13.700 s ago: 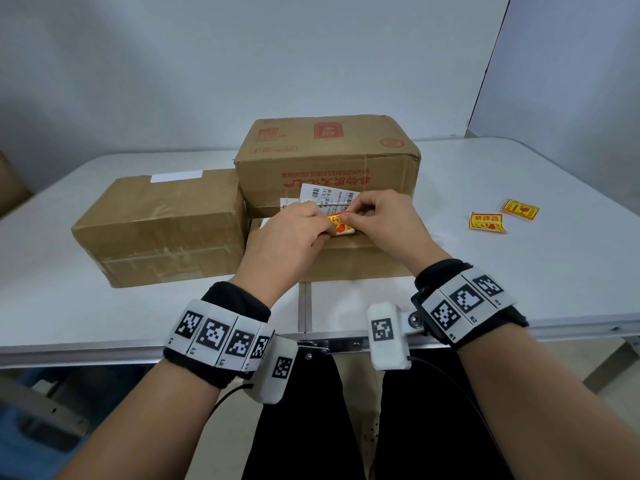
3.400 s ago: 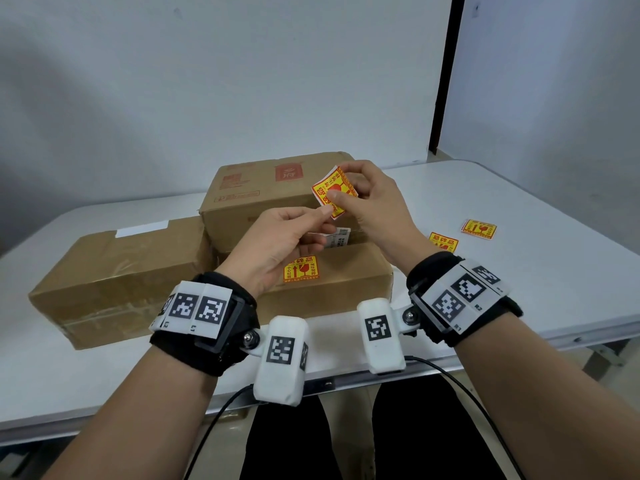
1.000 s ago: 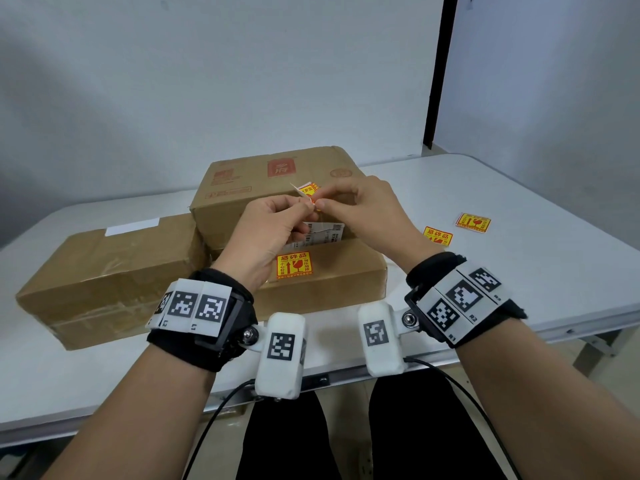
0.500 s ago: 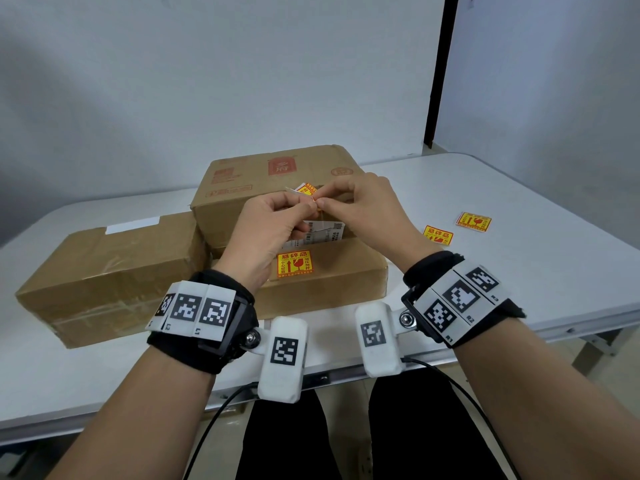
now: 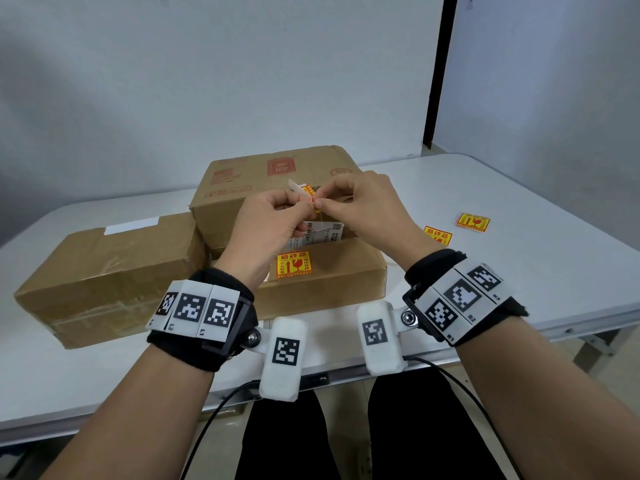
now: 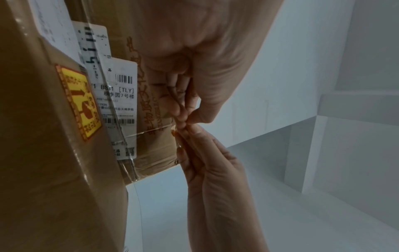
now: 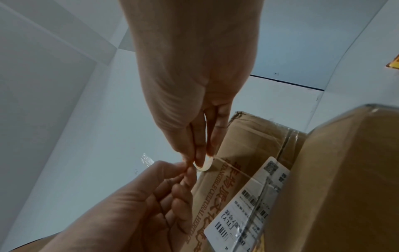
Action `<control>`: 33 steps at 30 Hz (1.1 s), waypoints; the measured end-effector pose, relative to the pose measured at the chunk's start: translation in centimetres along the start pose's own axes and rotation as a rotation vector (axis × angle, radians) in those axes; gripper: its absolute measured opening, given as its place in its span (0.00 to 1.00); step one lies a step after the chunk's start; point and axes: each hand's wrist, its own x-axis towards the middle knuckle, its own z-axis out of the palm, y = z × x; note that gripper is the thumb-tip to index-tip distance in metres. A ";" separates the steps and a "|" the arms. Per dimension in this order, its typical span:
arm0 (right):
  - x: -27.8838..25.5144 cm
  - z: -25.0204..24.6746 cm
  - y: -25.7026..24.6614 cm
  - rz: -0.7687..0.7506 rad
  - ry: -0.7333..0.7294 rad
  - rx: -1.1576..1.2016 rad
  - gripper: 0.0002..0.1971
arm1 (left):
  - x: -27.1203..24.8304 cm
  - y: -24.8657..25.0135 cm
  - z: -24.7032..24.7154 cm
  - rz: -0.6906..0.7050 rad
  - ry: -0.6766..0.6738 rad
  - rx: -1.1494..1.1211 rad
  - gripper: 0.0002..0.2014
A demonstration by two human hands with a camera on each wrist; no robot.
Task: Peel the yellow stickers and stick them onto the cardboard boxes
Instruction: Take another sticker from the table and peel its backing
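Observation:
Both hands meet in the air above the stacked cardboard boxes. My left hand (image 5: 304, 202) and right hand (image 5: 321, 201) pinch one small yellow sticker (image 5: 309, 191) between thumbs and fingertips; its white backing (image 5: 294, 186) sticks up to the left, partly parted. In the wrist views the left hand (image 6: 183, 119) and right hand (image 7: 199, 162) touch fingertip to fingertip, and the sticker is mostly hidden. The low front box (image 5: 346, 271) carries a stuck yellow sticker (image 5: 294, 263) on top. The tall back box (image 5: 270, 171) and the left box (image 5: 110, 268) show no yellow sticker.
Two loose yellow stickers (image 5: 438, 234) (image 5: 472, 221) lie on the white table (image 5: 519, 258) to the right of the boxes. A white shipping label (image 5: 318, 233) hangs on the back box's front face. The table's front edge runs just below my wrists.
The hands stay in the same spot, pinching the sticker. Its white backing has come slightly further away to the left. A few seconds ago the right hand held the sticker up flat.

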 end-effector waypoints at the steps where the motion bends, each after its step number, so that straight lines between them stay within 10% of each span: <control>1: 0.0 -0.2 -0.1 -0.008 -0.010 -0.012 0.05 | 0.0 0.1 -0.1 0.007 -0.003 0.016 0.03; 33: 0.4 -0.5 0.0 -0.009 -0.062 0.041 0.05 | -0.3 1.1 -0.4 0.192 0.012 0.346 0.04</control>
